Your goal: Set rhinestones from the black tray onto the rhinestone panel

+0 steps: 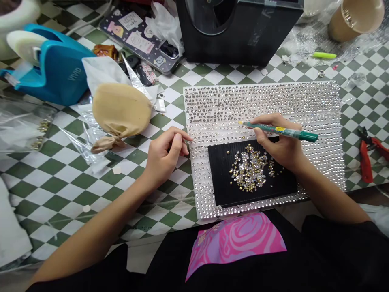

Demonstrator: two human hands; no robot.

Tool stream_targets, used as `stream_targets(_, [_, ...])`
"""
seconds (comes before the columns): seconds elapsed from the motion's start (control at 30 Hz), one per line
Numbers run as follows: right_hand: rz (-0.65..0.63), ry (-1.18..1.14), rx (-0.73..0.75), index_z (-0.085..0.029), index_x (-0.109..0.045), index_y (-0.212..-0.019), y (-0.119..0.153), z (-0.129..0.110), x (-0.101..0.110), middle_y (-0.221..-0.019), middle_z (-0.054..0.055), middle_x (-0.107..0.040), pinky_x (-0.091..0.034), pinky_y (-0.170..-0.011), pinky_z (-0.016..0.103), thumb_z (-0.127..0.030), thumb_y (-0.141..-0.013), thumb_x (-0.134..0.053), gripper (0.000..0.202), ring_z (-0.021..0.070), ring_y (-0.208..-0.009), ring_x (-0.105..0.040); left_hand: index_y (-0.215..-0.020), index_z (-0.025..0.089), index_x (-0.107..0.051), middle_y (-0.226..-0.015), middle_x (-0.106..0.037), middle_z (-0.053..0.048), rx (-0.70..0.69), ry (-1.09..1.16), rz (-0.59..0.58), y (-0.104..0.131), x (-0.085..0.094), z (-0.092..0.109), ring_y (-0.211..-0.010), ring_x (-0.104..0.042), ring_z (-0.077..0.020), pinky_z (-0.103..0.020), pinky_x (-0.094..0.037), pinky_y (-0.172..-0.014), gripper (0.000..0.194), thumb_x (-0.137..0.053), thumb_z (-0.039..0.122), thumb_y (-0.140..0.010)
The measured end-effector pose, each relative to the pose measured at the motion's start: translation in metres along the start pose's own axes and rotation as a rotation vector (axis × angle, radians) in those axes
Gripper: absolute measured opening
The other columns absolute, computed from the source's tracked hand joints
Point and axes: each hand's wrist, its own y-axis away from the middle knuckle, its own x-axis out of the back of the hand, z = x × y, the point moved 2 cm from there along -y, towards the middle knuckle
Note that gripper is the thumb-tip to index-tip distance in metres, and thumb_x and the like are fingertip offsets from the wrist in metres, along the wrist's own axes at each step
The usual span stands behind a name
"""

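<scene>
1. Pinching a green pen-shaped tool [291,133]: right hand [278,140], thumb and index on the barrel toward its pale tip. Tip is over the stone-covered sheet [261,103], left of middle; contact unclear.
2. Left hand [168,154]: empty, fingers loosely curled together, index reaching the sheet's left edge. Pressing or just resting, can't tell.
3. Sheet lies along the desk's [170,194] near edge. Black tray [220,170] sits on it, toward its near edge; loose stones [249,170] heaped mid-tray, some strays.
4. Handling, judged: tool likely light, stiff, smooth; grip low on barrel. Stones tiny, hard, probably slippery; take singly from above. Tray likely rigid; hold opposite edges, level. Sheet probably thin, bendy; support at two edges.
5. Red-handled pliers [366,162]: beyond sheet's right edge.
</scene>
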Motion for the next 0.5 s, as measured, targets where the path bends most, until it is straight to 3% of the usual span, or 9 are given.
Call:
stream_targets(0.13, [-0.006, -0.016, 0.009, -0.023, -0.067, -0.098, -0.0002, -0.0007, 0.0002, -0.091, 0.001, -0.071, -0.057, -0.078, 0.032, -0.016, -0.084, -0.059, 0.017, 0.0165, -0.085, -0.068, -0.082, 0.022, -0.063, -0.056, -0.059, 0.003, 0.005, -0.011, 0.0, 0.0001, 0.0004, -0.0002, -0.052, -0.054, -0.0093, -0.023, -0.046, -0.056, 0.026, -0.043, 0.031, -0.096])
stream_targets(0.33, [0.098, -0.062, 0.004, -0.024, -0.068, -0.094, 0.0045, 0.001, 0.0028, -0.088, 0.001, -0.071, -0.056, -0.071, 0.032, -0.014, -0.08, -0.061, 0.018, 0.0163, -0.079, -0.068, -0.083, 0.022, -0.063, -0.057, -0.059, 0.003, -0.003, -0.013, -0.001, 0.0005, 0.0008, -0.0005, -0.052, -0.055, -0.0093, -0.023, -0.047, -0.056, 0.026, -0.043, 0.033, -0.096])
stream_targets(0.43, [0.101, -0.113, 0.083, -0.024, -0.068, -0.09, 0.0061, 0.0008, 0.0061, -0.08, 0.0, -0.071, -0.053, -0.065, 0.032, -0.012, -0.076, -0.061, 0.019, 0.0148, -0.07, -0.064, -0.083, 0.021, -0.063, -0.057, -0.059, 0.003, -0.009, -0.002, 0.0, 0.0003, 0.0005, -0.0007, -0.052, -0.055, -0.0088, -0.022, -0.047, -0.056, 0.026, -0.043, 0.031, -0.096])
stream_targets(0.5, [0.023, -0.192, 0.174, -0.025, -0.068, -0.089, 0.0066, -0.0012, 0.0078, -0.075, -0.001, -0.07, -0.05, -0.059, 0.03, -0.011, -0.074, -0.062, 0.021, 0.013, -0.064, -0.06, -0.083, 0.022, -0.063, -0.057, -0.059, 0.004, -0.013, 0.004, -0.001, 0.0003, 0.0003, -0.0008, -0.053, -0.055, -0.0085, -0.022, -0.047, -0.056, 0.025, -0.043, 0.03, -0.096])
